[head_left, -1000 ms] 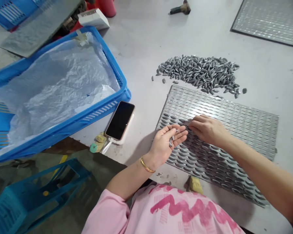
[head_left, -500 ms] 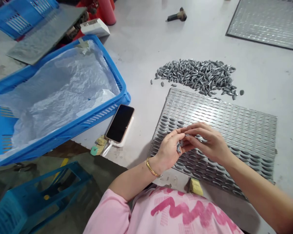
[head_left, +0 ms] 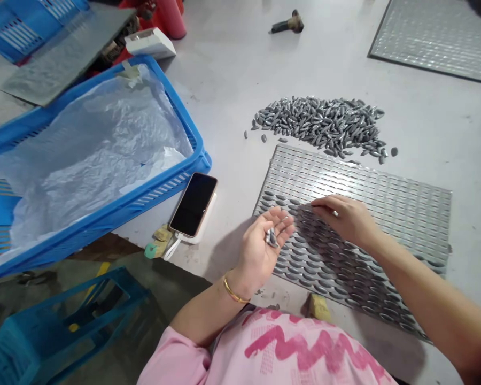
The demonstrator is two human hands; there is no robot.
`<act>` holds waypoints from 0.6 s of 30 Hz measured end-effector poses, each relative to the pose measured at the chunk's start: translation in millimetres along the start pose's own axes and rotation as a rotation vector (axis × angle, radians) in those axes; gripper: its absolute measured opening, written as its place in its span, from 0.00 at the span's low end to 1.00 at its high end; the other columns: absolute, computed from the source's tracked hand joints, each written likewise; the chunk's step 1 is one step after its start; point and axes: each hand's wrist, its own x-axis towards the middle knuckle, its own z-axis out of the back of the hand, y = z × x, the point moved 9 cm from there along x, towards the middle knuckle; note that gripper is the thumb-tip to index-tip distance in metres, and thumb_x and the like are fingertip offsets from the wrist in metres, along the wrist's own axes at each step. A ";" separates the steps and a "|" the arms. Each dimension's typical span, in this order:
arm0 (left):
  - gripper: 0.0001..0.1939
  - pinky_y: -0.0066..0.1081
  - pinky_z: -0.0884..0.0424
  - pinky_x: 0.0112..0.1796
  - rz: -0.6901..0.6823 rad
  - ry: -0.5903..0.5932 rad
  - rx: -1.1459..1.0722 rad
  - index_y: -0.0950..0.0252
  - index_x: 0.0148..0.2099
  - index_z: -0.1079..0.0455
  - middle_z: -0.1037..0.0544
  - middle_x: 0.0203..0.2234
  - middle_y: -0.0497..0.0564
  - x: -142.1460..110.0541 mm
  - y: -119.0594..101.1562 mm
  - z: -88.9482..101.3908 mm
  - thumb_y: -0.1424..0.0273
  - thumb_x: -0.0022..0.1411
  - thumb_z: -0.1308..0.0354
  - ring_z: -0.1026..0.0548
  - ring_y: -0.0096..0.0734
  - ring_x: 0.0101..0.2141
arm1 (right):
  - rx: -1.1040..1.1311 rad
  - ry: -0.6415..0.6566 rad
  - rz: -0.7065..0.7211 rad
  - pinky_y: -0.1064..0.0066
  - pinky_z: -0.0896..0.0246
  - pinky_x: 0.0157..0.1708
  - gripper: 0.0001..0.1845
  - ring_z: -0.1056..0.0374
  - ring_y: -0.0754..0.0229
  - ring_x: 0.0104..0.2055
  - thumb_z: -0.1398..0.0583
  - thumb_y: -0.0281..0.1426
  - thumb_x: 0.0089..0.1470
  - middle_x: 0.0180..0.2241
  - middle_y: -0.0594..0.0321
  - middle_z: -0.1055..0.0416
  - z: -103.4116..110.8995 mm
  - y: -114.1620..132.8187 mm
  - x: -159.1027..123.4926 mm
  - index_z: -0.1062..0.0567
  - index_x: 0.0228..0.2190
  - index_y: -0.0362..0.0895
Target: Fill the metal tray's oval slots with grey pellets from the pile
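Observation:
A ribbed metal tray [head_left: 385, 198] with rows of oval slots lies on the grey table; its near-left slots hold grey oval pellets. My left hand [head_left: 260, 248] hovers palm-up at the tray's left edge, fingers curled around a few grey pellets [head_left: 271, 237]. My right hand [head_left: 342, 216] rests over the tray, fingers pinched together and pointing left at a slot; what it pinches is too small to see. A loose heap of pellets [head_left: 324, 123] lies just beyond the tray.
A blue crate [head_left: 152, 187] lined with clear plastic stands at the left. A phone [head_left: 193, 205] lies between crate and tray. A second ribbed tray [head_left: 436, 37] sits far right, a dark tool [head_left: 286, 24] far centre, a smaller blue crate [head_left: 64, 315] below the table.
The hands were together half a second ago; now they have parted. My right hand has moved out onto the tray, and my left hand has opened palm-up with pellets in it.

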 end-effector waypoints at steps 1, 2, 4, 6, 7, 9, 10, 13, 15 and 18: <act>0.14 0.42 0.29 0.55 0.031 0.013 -0.007 0.70 0.47 0.27 0.21 0.45 0.60 -0.2 3.9 0.1 0.79 0.61 0.48 0.21 0.41 0.47 | -0.034 -0.005 0.031 0.65 0.34 0.33 0.11 0.26 0.55 0.35 0.43 0.36 0.63 0.33 0.59 0.21 -2.7 3.6 1.4 0.21 0.35 0.48; 0.14 0.43 0.29 0.55 0.041 0.026 -0.014 0.70 0.48 0.27 0.21 0.45 0.61 -0.3 5.8 -0.5 0.79 0.61 0.48 0.20 0.41 0.47 | -0.061 -0.003 0.061 0.65 0.34 0.34 0.11 0.26 0.55 0.36 0.44 0.36 0.64 0.34 0.59 0.21 -5.4 7.1 2.5 0.22 0.35 0.47; 0.12 0.43 0.28 0.55 0.033 0.037 -0.021 0.70 0.46 0.28 0.20 0.44 0.61 -0.3 5.6 -1.9 0.78 0.62 0.48 0.20 0.41 0.45 | -0.099 0.008 0.119 0.65 0.35 0.36 0.11 0.27 0.55 0.37 0.44 0.35 0.64 0.34 0.59 0.21 -9.3 12.7 4.3 0.22 0.35 0.47; 0.10 0.43 0.28 0.54 0.052 0.028 -0.017 0.70 0.44 0.28 0.20 0.42 0.60 -0.5 6.4 -2.3 0.77 0.62 0.47 0.19 0.40 0.43 | -0.128 0.013 0.162 0.65 0.36 0.35 0.11 0.29 0.55 0.37 0.43 0.35 0.64 0.33 0.59 0.21 -10.2 15.5 5.7 0.21 0.35 0.46; 0.09 0.43 0.28 0.53 0.070 0.022 -0.014 0.70 0.43 0.28 0.20 0.41 0.60 -0.7 7.6 -2.1 0.77 0.62 0.47 0.19 0.40 0.42 | -0.145 0.011 0.177 0.65 0.37 0.35 0.11 0.30 0.55 0.37 0.43 0.35 0.64 0.33 0.59 0.21 -9.9 16.0 6.3 0.21 0.35 0.46; 0.08 0.43 0.27 0.53 0.091 0.012 -0.011 0.69 0.42 0.28 0.20 0.41 0.59 -0.8 9.1 -1.0 0.76 0.62 0.47 0.19 0.40 0.42 | -0.189 0.005 0.196 0.65 0.39 0.33 0.11 0.31 0.55 0.36 0.43 0.35 0.64 0.32 0.60 0.21 -9.0 16.3 7.0 0.21 0.35 0.47; 0.08 0.43 0.27 0.53 0.090 0.010 -0.012 0.69 0.42 0.28 0.20 0.41 0.59 -0.8 9.0 -0.3 0.76 0.62 0.46 0.19 0.40 0.42 | -0.208 0.008 0.200 0.65 0.39 0.32 0.11 0.31 0.55 0.36 0.43 0.35 0.64 0.32 0.60 0.22 -9.1 16.0 7.1 0.20 0.34 0.47; 0.07 0.42 0.27 0.52 0.080 0.006 -0.018 0.69 0.41 0.28 0.20 0.39 0.58 -0.5 8.4 1.8 0.76 0.62 0.46 0.19 0.39 0.41 | -0.222 0.016 0.191 0.66 0.41 0.31 0.11 0.32 0.55 0.36 0.43 0.34 0.64 0.33 0.59 0.22 -10.5 14.7 6.6 0.21 0.34 0.47; 0.07 0.42 0.27 0.52 0.074 0.002 -0.022 0.69 0.40 0.28 0.20 0.38 0.57 -0.4 7.5 2.9 0.77 0.61 0.46 0.19 0.38 0.40 | -0.215 0.011 0.183 0.66 0.41 0.30 0.11 0.32 0.55 0.36 0.43 0.34 0.64 0.33 0.58 0.23 -10.3 14.7 5.7 0.21 0.34 0.46; 0.07 0.43 0.27 0.53 0.068 0.006 -0.025 0.69 0.40 0.28 0.20 0.39 0.58 -0.1 6.0 2.3 0.76 0.62 0.46 0.19 0.39 0.41 | -0.219 0.013 0.194 0.66 0.41 0.30 0.11 0.31 0.55 0.37 0.43 0.33 0.64 0.34 0.58 0.23 -9.6 16.9 4.1 0.21 0.34 0.46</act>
